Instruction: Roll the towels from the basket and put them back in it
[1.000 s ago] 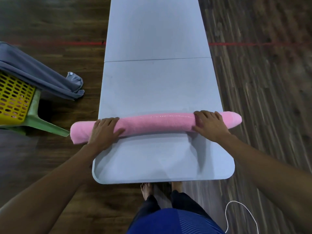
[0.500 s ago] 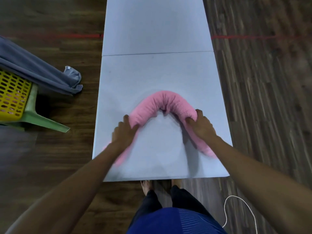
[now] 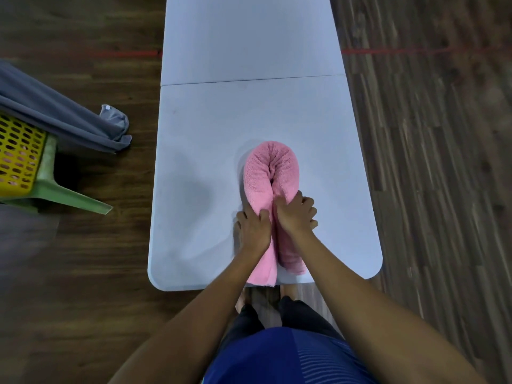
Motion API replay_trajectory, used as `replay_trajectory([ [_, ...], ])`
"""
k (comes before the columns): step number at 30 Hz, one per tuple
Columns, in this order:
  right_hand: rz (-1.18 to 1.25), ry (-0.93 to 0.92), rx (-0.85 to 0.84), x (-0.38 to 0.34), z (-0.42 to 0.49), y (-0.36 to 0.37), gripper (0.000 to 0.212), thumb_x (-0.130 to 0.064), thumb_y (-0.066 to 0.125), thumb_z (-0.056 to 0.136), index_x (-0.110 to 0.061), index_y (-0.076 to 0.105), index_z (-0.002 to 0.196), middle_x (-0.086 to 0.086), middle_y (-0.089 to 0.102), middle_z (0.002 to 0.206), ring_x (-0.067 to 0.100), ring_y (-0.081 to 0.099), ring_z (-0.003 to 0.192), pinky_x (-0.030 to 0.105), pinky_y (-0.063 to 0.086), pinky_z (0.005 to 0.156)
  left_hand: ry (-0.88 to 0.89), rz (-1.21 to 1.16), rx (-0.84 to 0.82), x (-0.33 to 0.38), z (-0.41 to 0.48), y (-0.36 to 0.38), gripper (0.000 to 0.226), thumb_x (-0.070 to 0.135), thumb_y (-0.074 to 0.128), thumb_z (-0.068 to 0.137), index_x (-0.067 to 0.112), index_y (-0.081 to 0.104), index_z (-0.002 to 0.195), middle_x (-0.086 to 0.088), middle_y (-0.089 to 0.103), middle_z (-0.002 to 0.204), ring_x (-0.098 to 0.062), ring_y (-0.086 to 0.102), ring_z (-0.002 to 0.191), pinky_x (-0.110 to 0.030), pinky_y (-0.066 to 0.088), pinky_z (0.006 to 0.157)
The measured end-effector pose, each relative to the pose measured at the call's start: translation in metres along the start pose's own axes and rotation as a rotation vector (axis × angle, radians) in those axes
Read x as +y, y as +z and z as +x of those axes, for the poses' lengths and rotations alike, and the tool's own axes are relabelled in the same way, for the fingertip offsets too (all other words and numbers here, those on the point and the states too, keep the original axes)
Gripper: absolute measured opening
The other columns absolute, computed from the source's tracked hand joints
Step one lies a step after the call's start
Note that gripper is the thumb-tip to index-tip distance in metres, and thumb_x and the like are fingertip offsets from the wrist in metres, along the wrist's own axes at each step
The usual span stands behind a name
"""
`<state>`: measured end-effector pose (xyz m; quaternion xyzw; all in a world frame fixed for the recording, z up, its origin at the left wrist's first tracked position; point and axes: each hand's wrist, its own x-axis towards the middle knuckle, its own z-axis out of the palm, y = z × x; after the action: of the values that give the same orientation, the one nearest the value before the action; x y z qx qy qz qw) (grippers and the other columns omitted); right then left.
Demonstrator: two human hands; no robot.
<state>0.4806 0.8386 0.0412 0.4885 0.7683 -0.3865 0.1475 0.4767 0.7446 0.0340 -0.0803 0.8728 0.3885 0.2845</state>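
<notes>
Hands sit side by side at the near end of the table [image 3: 249,112], both clamped on the rolled pink towel [image 3: 270,162], which lies doubled into a tight hairpin, its bend pointing away from the person and its two legs pressed together, ends reaching the table's near edge. Left hand [image 3: 253,227] has its fingers curled over the left leg, while the right hand [image 3: 295,214] wraps the right leg, fingers bent round the outer side. Off to the left, well apart from the table, the yellow basket [image 3: 16,156] sits on a green plastic seat [image 3: 55,189] with a grey towel [image 3: 55,117] draped across it.
</notes>
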Motion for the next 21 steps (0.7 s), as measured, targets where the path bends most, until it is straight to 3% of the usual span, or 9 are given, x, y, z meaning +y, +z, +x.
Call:
replay_trajectory([
  [2, -0.01, -0.039, -0.003, -0.001, -0.001, -0.001, 0.057, -0.042, 0.045, 0.094, -0.014, 0.031, 0.141, 0.011, 0.036, 0.137, 0.032, 0.034, 0.126, 0.046, 0.028, 0.101, -0.02, -0.031, 0.047, 0.001, 0.002, -0.002, 0.043, 0.028, 0.039, 0.099, 0.005, 0.041, 0.135, -0.02, 0.042, 0.122, -0.034, 0.041, 0.118, -0.04, 0.03, 0.101],
  [6, -0.035, -0.071, -0.01, 0.007, 0.001, -0.012, 0.051, -0.029, 0.047, 0.096, -0.011, 0.03, 0.141, 0.015, 0.04, 0.135, 0.039, 0.04, 0.123, 0.046, 0.033, 0.098, -0.058, -0.123, 0.105, 0.001, 0.007, -0.006, 0.039, 0.025, 0.04, 0.1, 0.003, 0.045, 0.132, -0.019, 0.04, 0.126, -0.034, 0.042, 0.118, -0.036, 0.031, 0.097],
  [11, -0.026, -0.051, -0.08, 0.016, 0.0, -0.018, 0.052, -0.031, 0.047, 0.097, -0.012, 0.029, 0.142, 0.016, 0.038, 0.138, 0.039, 0.04, 0.125, 0.045, 0.034, 0.099, -0.034, -0.136, 0.177, 0.001, 0.017, -0.008, 0.045, 0.025, 0.039, 0.101, 0.007, 0.039, 0.143, -0.018, 0.038, 0.133, -0.034, 0.045, 0.118, -0.036, 0.034, 0.098],
  [16, -0.002, -0.034, -0.1, 0.015, -0.008, -0.012, 0.052, -0.031, 0.046, 0.097, -0.011, 0.029, 0.143, 0.017, 0.036, 0.138, 0.04, 0.038, 0.125, 0.047, 0.035, 0.099, -0.079, -0.179, 0.217, 0.007, 0.019, 0.004, 0.047, 0.025, 0.041, 0.099, 0.011, 0.038, 0.144, -0.017, 0.037, 0.132, -0.037, 0.047, 0.115, -0.045, 0.038, 0.101],
  [19, 0.006, -0.005, -0.07, 0.009, -0.007, -0.009, 0.055, -0.042, 0.05, 0.093, -0.01, 0.038, 0.136, 0.014, 0.037, 0.135, 0.037, 0.037, 0.126, 0.044, 0.033, 0.099, -0.027, -0.174, 0.227, 0.005, 0.015, 0.006, 0.05, 0.028, 0.053, 0.094, 0.014, 0.039, 0.14, -0.013, 0.044, 0.131, -0.033, 0.051, 0.114, -0.04, 0.042, 0.096],
  [21, -0.013, 0.004, -0.005, 0.001, -0.009, -0.005, 0.081, -0.061, 0.056, 0.083, -0.009, 0.034, 0.14, 0.013, 0.038, 0.136, 0.034, 0.034, 0.129, 0.044, 0.03, 0.102, 0.001, -0.149, 0.241, -0.004, 0.009, 0.003, 0.042, 0.046, 0.057, 0.089, 0.024, 0.042, 0.122, -0.005, 0.056, 0.119, -0.027, 0.058, 0.103, -0.036, 0.046, 0.084],
])
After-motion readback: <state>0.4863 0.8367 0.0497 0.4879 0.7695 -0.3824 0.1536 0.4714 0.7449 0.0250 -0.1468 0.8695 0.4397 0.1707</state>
